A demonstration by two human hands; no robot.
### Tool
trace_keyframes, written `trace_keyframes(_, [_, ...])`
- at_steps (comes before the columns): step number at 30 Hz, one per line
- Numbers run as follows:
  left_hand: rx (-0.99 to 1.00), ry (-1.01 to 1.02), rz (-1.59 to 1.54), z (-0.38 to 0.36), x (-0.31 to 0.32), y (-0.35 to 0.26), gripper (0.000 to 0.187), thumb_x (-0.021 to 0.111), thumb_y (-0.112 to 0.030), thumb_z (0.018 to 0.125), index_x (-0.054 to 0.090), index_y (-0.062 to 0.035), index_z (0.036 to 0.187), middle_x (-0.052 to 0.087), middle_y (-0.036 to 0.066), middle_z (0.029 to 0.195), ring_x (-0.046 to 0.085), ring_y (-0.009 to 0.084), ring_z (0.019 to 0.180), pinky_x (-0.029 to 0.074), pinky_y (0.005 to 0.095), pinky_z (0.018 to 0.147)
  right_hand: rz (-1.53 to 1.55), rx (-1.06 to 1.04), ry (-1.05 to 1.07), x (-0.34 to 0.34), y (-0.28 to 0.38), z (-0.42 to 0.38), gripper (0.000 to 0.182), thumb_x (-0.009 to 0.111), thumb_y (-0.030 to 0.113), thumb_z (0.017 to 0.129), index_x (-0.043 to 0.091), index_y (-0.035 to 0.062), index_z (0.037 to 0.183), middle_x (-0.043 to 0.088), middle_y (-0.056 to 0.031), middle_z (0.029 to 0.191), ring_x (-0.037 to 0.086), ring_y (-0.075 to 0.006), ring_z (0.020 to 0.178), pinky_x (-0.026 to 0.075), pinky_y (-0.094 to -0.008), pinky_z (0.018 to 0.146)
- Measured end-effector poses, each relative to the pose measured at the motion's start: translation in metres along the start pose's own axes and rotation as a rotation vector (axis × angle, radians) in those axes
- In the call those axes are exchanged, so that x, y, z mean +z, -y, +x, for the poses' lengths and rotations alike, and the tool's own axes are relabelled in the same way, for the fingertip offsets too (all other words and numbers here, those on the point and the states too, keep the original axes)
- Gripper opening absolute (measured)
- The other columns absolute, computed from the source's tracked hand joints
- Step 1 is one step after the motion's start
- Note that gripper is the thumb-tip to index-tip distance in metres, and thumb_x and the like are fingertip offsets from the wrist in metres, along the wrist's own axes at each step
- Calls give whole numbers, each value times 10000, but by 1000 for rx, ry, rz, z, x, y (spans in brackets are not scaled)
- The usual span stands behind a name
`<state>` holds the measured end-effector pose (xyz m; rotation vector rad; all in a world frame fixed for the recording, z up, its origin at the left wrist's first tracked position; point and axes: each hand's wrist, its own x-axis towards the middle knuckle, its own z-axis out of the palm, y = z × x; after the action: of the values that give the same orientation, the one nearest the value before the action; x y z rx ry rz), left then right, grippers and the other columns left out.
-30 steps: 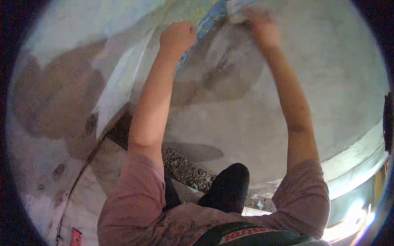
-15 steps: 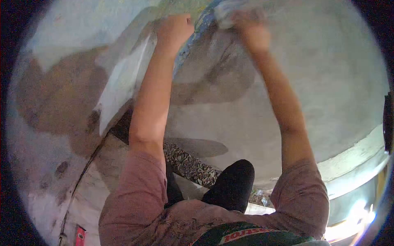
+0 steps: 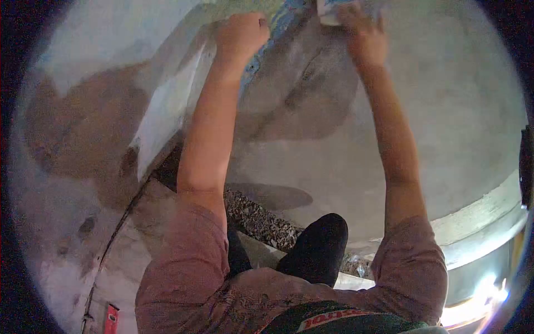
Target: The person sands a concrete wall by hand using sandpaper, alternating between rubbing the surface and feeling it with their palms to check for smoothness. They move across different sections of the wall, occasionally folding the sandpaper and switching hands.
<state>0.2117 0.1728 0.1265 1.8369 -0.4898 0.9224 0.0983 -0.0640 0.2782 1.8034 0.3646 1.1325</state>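
My left hand (image 3: 242, 36) is closed in a fist against the painted wall (image 3: 439, 111), beside a rough blue and yellow strip (image 3: 281, 25). Whatever its fingers may hold is hidden, though a small dark spot shows at the thumb side. To the right, my right hand (image 3: 367, 42) presses a pale flat piece (image 3: 329, 13) to the grey surface. Its fingers are blurred and partly cut off by the top edge, so the exact kind of the piece cannot be made out.
Gravel (image 3: 258, 220) lies in a gap below the wall, close to my dark-clad knee (image 3: 317, 245). A red object (image 3: 112, 318) is at the lower left. Bright light (image 3: 484, 292) glares at the lower right. Arm shadows fall across the wall.
My right hand has shifted to the right with the pale flat piece. My left hand has moved slightly up and right, still closed.
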Motion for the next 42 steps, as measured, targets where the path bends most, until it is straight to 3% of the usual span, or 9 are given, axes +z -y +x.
trace_keyframes(7, [11, 32, 1, 0, 8, -6, 247, 622, -289, 883, 801, -172, 1008, 772, 172, 983, 736, 423, 934, 581, 554, 835, 283, -647, 580, -24, 119, -87, 546, 600, 159, 954, 576, 273, 1487, 603, 8, 1522, 541, -160, 1425, 211, -567, 1296])
trace_keyframes(14, [44, 47, 75, 0, 21, -5, 278, 611, -304, 915, 796, -180, 1082, 771, 177, 1016, 731, 425, 958, 578, 549, 861, 157, -120, 175, -1, 26, -23, 445, 607, 109, 912, 701, 206, 1335, 655, -33, 1449, 564, -140, 1399, 190, -548, 1306])
trace_keyframes(18, [42, 55, -6, 3, 26, 1, 312, 599, -320, 940, 780, -165, 1142, 766, 185, 1039, 725, 430, 980, 574, 539, 885, 152, -632, 446, -29, 73, -54, 422, 587, 95, 927, 705, 218, 1313, 651, 32, 1455, 538, -141, 1425, 224, -541, 1300])
trace_keyframes(21, [36, 138, -10, 1, 8, -10, 355, 594, -343, 954, 761, -169, 1215, 762, 190, 1097, 719, 434, 1044, 566, 532, 931, 237, -191, 271, -19, 40, -46, 423, 593, 111, 926, 701, 220, 1321, 634, 20, 1478, 544, -159, 1420, 233, -539, 1300])
trace_keyframes(26, [56, 239, -5, 2, -4, -17, 392, 581, -363, 991, 715, -208, 1325, 714, 171, 1306, 679, 394, 1201, 523, 523, 1034, 222, -358, 269, -18, 75, -83, 449, 576, 130, 943, 658, 207, 1378, 625, -5, 1490, 579, -186, 1385, 239, -563, 1289])
trace_keyframes(31, [-20, 262, 89, -9, -36, -62, 320, 578, -226, 1008, 749, -30, 1194, 764, 186, 1029, 720, 383, 933, 561, 498, 861, 332, -60, 246, -19, 97, -126, 461, 607, 138, 920, 678, 203, 1371, 637, -17, 1471, 594, -210, 1370, 227, -526, 1303])
trace_keyframes(33, [85, 241, 48, -13, -37, -65, 304, 573, -192, 1012, 749, -39, 1208, 761, 188, 1001, 722, 374, 933, 563, 484, 857, 361, -486, 800, -39, 143, -153, 460, 610, 143, 912, 684, 200, 1362, 646, -13, 1458, 605, -199, 1353, 202, -523, 1312])
trace_keyframes(35, [-78, 377, 76, -11, -41, -85, 286, 578, -171, 1013, 751, -44, 1203, 758, 188, 1064, 717, 371, 959, 560, 474, 877, 704, -410, 635, -66, 166, -195, 433, 608, 156, 908, 700, 207, 1328, 657, -20, 1439, 617, -192, 1333, 175, -525, 1320])
trace_keyframes(42, [649, -291, 60, -18, 14, -78, 206, 623, -159, 1014, 751, -8, 1072, 714, 178, 908, 704, 311, 855, 551, 439, 797, 943, -231, 954, -154, 257, -355, 413, 657, 136, 873, 731, 215, 1272, 739, -105, 1233, 658, -281, 1260, 418, -538, 1197])
